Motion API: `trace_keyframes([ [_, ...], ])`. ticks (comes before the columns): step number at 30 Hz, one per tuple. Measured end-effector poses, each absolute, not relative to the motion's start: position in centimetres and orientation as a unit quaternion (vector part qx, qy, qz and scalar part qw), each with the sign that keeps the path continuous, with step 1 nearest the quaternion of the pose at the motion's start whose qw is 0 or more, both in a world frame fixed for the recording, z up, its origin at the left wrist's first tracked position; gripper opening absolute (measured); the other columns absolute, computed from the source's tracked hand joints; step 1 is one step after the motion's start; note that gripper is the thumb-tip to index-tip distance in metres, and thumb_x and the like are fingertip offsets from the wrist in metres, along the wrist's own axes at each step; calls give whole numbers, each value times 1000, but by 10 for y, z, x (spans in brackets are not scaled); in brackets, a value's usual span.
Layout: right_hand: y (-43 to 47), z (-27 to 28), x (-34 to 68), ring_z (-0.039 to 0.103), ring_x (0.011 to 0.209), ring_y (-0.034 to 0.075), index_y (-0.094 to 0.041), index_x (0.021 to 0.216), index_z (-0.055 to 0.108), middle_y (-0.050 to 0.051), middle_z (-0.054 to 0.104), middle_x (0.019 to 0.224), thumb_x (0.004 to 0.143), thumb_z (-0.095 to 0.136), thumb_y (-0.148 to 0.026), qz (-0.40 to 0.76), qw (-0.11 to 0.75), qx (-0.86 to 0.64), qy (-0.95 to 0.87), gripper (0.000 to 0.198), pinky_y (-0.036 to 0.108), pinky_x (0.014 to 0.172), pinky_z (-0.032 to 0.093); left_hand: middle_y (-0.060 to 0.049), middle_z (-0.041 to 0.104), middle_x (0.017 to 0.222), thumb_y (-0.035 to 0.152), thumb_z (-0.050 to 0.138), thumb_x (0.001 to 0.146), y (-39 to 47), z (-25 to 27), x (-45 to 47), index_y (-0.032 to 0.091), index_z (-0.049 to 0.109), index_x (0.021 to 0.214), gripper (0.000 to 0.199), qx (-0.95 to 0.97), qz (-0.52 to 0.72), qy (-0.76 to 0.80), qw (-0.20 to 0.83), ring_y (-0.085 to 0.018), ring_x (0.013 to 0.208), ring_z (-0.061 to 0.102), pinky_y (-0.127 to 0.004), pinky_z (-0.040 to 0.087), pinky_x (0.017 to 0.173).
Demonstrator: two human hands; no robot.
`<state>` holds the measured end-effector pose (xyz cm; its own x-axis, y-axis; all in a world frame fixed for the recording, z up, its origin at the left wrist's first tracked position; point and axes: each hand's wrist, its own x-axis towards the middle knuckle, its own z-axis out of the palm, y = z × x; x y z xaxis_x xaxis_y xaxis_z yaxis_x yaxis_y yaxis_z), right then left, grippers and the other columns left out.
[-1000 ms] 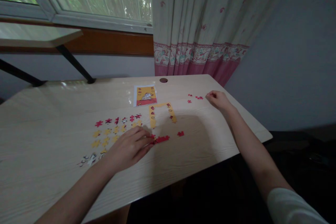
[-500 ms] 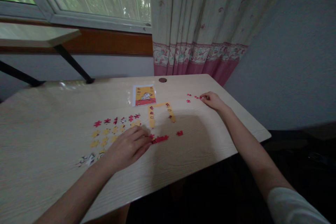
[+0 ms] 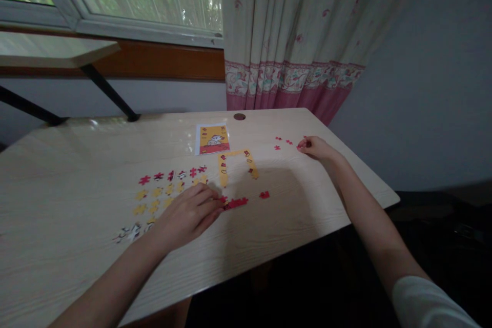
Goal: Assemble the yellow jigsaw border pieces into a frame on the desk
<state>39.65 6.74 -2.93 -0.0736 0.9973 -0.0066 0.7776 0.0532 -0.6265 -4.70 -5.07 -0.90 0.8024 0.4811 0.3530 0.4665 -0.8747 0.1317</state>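
My left hand (image 3: pixel 197 210) rests low over the desk, fingers bent together at the left end of a joined red puzzle strip (image 3: pixel 237 203). Its fingertips hide that end. Out to the right, my right hand (image 3: pixel 318 147) pinches a small red puzzle piece (image 3: pixel 299 147) at the desk surface. Several loose red pieces (image 3: pixel 277 147) lie just left of those fingers. Above the red strip stands a yellow puzzle frame (image 3: pixel 223 171), joined along its top and two sides. A separate red piece (image 3: pixel 264 195) lies right of the strip.
Rows of loose red pieces (image 3: pixel 144 180), yellow pieces (image 3: pixel 140 209) and white pieces (image 3: pixel 134 230) spread left of my left hand. A picture card (image 3: pixel 213 139) lies behind the yellow frame. Farther back are a cable hole (image 3: pixel 239 117) and a raised shelf (image 3: pixel 57 51) on black legs.
My right hand has shifted slightly right and toward me, leaving a wider gap from the loose red pieces. My left hand stays at the strip's end.
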Motion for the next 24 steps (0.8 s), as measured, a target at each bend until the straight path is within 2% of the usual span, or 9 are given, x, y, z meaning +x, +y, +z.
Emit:
trace_keyframes([
  [7,56,-19,379,55,60,11,-14,76,64,4,64,69,60,73,-28,263,307,-635,-658,23,24,57,43,-7,64,89,22,49,90,-51,-8,-47,17,66,93,18,944,208,254,40,-21,87,53,-35,45,77],
  [11,46,-10,345,56,58,10,-15,91,64,2,65,71,61,74,-33,374,384,-557,-634,36,23,55,44,-6,65,91,20,50,89,-50,1,-39,19,66,96,18,918,266,266,122,-18,86,55,-31,45,76],
  [13,40,-7,321,60,63,11,-14,88,66,4,68,75,61,75,-34,434,408,-511,-620,35,24,61,46,-5,66,87,22,50,88,-46,9,-28,19,67,91,17,901,297,272,161,-17,83,57,-30,46,74],
  [15,33,-7,297,63,67,12,-14,81,67,5,69,76,60,77,-35,482,408,-472,-615,31,26,66,48,-4,68,84,25,53,86,-41,15,-14,20,67,89,16,874,310,316,201,-16,81,58,-30,45,73],
  [18,23,-8,267,63,62,11,-15,75,67,3,70,69,58,79,-37,534,403,-439,-599,30,25,64,49,-2,68,76,27,56,82,-28,18,9,20,70,85,16,823,307,400,262,-14,67,56,-25,43,62],
  [21,12,-11,246,63,59,10,-16,74,66,1,69,66,59,79,-39,560,412,-423,-581,31,25,63,50,0,66,65,29,57,79,-17,13,28,20,72,86,19,779,289,462,309,-12,56,49,-23,36,53],
  [24,4,-13,234,64,62,10,-17,74,65,1,70,69,60,79,-39,566,426,-415,-571,29,24,64,51,0,66,64,34,59,77,-12,4,37,20,73,84,22,752,297,479,342,-11,54,46,-22,33,50],
])
